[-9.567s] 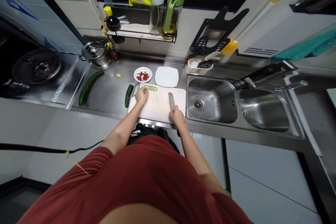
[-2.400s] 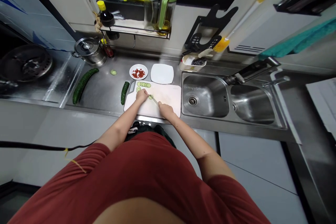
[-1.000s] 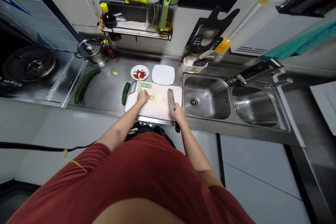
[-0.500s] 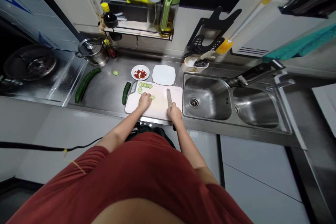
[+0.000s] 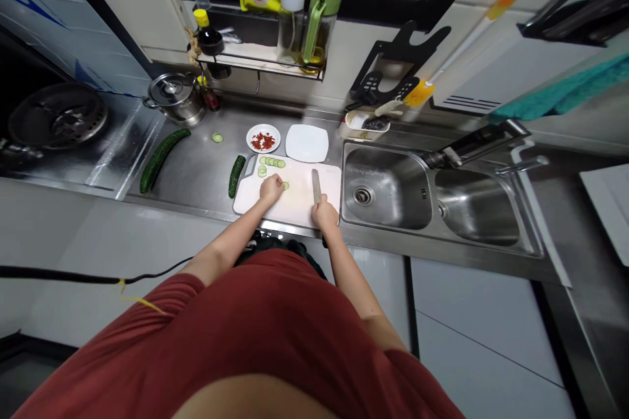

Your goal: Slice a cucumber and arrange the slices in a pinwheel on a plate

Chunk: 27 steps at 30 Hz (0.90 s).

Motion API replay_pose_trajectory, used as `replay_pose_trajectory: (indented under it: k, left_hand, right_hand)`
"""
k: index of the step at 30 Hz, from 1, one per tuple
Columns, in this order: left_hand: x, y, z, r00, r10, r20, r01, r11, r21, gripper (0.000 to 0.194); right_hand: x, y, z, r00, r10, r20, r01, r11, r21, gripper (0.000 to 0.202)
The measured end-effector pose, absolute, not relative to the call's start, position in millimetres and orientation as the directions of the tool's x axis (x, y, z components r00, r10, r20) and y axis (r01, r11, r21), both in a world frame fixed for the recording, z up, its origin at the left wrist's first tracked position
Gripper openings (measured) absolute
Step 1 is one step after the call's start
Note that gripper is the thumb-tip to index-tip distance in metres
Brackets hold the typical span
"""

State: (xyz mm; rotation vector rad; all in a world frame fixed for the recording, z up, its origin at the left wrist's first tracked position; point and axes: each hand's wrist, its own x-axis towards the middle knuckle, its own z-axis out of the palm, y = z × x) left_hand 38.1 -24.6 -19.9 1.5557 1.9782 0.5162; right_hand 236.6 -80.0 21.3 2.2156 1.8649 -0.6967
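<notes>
"Grey stainless-steel counter (image 5: 196, 173) before you. Risks?"

"Your right hand (image 5: 325, 213) clasps the grey, flat-bladed metal knife (image 5: 316, 184); your left hand (image 5: 271, 190) bunches its fingers at the thin round green cucumber slice (image 5: 286, 186) on the white rectangular board (image 5: 298, 204), pinched or not, I can't tell."

"So?"

"Swing left carelessly, and you could nick those fingertips."

The left hand (image 5: 271, 189) has bent fingers (image 5: 278, 181); the right hand (image 5: 325, 212) is curled like a fist.
</notes>
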Motion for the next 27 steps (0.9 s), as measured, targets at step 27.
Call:
replay_pose_trajectory:
  k: [27]
  left_hand:
    - [-32.0,-17.3,-28.8,-0.506,0.845,-0.171,0.615,0.493,0.615,0.012]
  right_hand:
    - [234.2,-78.9,21.6,0.071,0.89,-0.45,0.975,-0.157,-0.157,0.032]
